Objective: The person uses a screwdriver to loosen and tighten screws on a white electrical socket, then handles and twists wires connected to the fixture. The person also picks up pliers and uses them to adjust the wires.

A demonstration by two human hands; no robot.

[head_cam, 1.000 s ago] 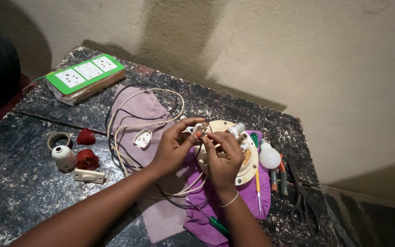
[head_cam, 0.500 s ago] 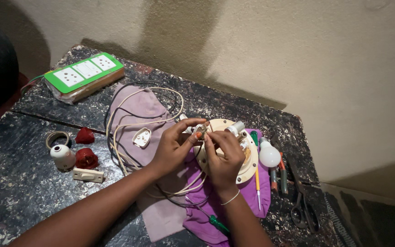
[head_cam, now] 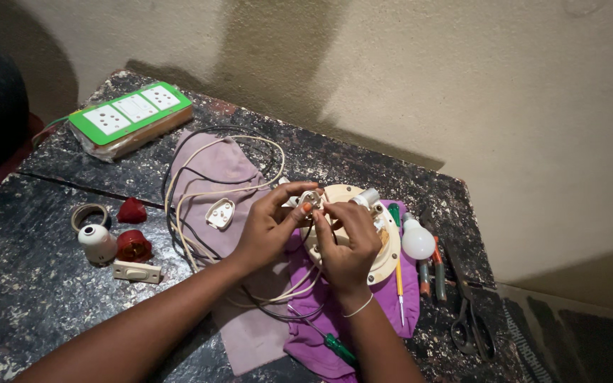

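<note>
both hands, left hand (head_cam: 267, 227) and right hand (head_cam: 345, 245), pinch a small white fitting (head_cam: 311, 200) over the round cream base (head_cam: 384, 259).

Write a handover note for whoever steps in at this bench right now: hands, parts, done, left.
Left hand and right hand: fingertips pinch a small fitting over the round cream base.
White cable loops across the purple cloth, plug at its end.
Bulb, screwdrivers and scissors lie at right.
Done: wires lead to the fitting.
Left: bulb not fitted.
</note>
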